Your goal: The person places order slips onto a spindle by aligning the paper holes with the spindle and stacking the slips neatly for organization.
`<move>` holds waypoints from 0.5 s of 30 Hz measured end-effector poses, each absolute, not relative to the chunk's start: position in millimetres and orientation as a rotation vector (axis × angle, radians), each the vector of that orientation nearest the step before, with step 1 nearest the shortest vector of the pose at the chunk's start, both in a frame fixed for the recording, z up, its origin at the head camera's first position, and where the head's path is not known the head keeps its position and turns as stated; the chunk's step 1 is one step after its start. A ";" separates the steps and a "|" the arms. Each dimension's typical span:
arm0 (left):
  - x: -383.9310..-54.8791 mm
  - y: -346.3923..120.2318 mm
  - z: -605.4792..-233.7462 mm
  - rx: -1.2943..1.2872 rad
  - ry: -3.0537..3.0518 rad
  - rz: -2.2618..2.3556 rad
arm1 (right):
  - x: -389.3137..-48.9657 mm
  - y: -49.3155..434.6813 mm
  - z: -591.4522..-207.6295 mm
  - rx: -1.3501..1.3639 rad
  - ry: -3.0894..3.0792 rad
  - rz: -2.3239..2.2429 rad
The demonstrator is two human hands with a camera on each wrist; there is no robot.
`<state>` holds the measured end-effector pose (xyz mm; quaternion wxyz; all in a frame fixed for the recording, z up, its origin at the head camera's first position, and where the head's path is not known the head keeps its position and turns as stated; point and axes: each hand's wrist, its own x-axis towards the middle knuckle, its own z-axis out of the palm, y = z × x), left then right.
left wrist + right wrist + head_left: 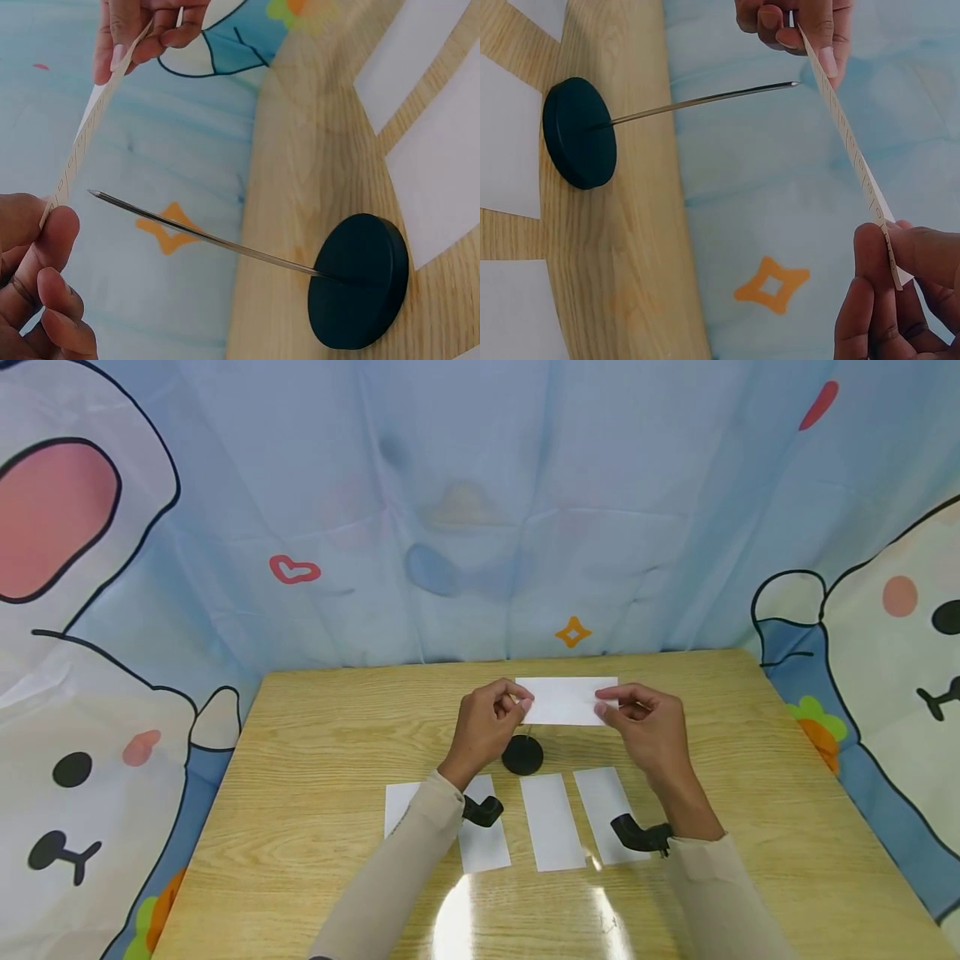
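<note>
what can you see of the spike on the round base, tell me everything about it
The paper spike has a thick, round base, black in the head view and dark teal in the wrist views, smooth like plastic or painted metal. A thin, shiny, metal-looking rod rises from its middle to a sharp tip. It stands upright on the wooden table, with nothing threaded on it. The tip is close to the held paper slip but apart from it.
</note>
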<state>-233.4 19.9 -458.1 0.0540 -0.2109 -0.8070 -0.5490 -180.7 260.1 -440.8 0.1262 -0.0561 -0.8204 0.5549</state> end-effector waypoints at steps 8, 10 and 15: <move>-235.2 21.3 -465.3 -0.633 -2.454 -1.652 | -185.9 261.8 -450.2 -0.188 -2.405 1.623; -235.6 21.7 -466.5 -0.627 -2.452 -1.651 | -187.0 262.2 -453.0 -0.197 -2.413 1.620; -235.5 22.1 -468.0 -0.616 -2.463 -1.648 | -187.9 263.4 -459.6 -0.199 -2.423 1.621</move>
